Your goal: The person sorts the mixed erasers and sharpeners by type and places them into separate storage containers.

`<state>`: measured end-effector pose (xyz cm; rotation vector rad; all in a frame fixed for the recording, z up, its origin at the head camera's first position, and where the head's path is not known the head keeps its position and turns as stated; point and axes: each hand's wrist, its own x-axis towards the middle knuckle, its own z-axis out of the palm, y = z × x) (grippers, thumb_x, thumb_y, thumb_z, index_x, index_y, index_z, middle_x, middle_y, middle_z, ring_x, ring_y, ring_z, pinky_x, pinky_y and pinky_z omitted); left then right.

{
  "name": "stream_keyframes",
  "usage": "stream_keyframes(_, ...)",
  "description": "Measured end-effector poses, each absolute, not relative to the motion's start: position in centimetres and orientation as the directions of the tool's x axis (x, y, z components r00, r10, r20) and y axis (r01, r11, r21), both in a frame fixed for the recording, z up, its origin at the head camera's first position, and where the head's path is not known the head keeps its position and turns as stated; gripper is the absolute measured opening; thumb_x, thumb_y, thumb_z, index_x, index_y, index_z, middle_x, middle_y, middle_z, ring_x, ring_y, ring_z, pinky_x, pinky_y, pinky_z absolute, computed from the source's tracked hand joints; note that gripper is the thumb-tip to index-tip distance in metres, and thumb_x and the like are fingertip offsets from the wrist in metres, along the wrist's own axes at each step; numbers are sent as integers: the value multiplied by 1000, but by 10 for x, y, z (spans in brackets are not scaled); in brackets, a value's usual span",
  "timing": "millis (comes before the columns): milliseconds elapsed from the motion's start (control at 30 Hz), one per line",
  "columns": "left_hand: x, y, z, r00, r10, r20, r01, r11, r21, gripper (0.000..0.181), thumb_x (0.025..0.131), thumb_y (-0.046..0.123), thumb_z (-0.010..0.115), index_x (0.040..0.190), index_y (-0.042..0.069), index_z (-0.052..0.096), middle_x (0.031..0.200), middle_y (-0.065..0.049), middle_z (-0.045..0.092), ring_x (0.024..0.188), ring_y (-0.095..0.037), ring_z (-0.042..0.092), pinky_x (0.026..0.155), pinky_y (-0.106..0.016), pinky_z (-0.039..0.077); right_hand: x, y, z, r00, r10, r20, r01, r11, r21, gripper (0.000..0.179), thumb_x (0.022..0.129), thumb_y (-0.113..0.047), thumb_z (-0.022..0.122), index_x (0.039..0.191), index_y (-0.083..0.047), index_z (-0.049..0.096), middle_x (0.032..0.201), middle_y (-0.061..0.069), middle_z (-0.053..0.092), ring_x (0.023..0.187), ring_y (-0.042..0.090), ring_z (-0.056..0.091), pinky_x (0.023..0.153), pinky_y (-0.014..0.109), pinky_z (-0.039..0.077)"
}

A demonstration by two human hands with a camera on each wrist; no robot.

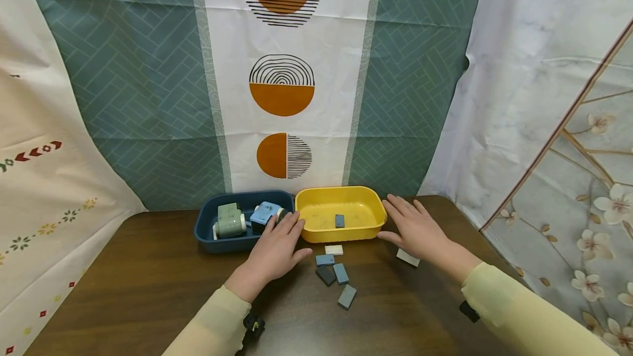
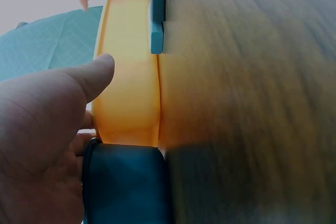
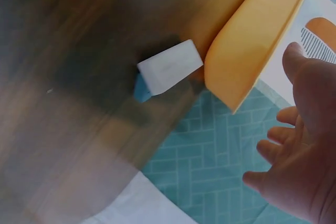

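My left hand (image 1: 276, 250) lies over the seam between the navy blue tray (image 1: 225, 245) and the yellow tray (image 1: 341, 234), fingers extended and thumb out to the right. In the left wrist view its thumb (image 2: 97, 77) stands in front of the yellow wall. At the yellow tray's right end, my right hand (image 1: 417, 231) is spread with its fingertips by the rim; whether they touch is unclear. Neither hand holds anything. A small blue-grey block (image 1: 339, 221) lies inside the yellow tray. Below my right hand sits a whitish block (image 1: 407, 257), with something blue (image 3: 141, 88) under it.
Several small blocks lie before the yellow tray: white (image 1: 333, 250), blue (image 1: 325, 260), another blue (image 1: 340, 273), dark (image 1: 325, 276) and grey (image 1: 347, 296). The navy tray holds a green toy-like piece (image 1: 229, 221) and a light-blue one (image 1: 264, 214). Patterned cloth (image 1: 148, 98) hangs behind the table.
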<state>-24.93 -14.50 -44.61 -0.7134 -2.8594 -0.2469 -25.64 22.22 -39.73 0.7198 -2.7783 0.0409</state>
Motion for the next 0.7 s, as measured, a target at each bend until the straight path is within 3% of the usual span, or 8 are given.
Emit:
stream_keyframes(233, -251, -145, -447, -870, 443, 215, 474, 872, 120, 80, 107, 55, 69, 168, 6, 47, 177, -15, 35, 165, -33, 31, 135, -59, 14, -247, 239, -403, -848, -464, 254, -472, 881, 34, 83, 106, -47, 74, 165, 4, 45, 170, 26, 42, 156, 47, 41, 126, 73, 27)
stream_keyframes(700, -251, -145, -448, -872, 439, 216, 471, 872, 131, 80, 107, 54, 69, 167, 6, 47, 177, -15, 35, 165, -34, 30, 135, -60, 15, -233, 252, -415, -827, -471, 307, -475, 878, 68, 78, 104, -46, 77, 158, 5, 54, 164, 27, 50, 150, 48, 50, 121, 74, 35)
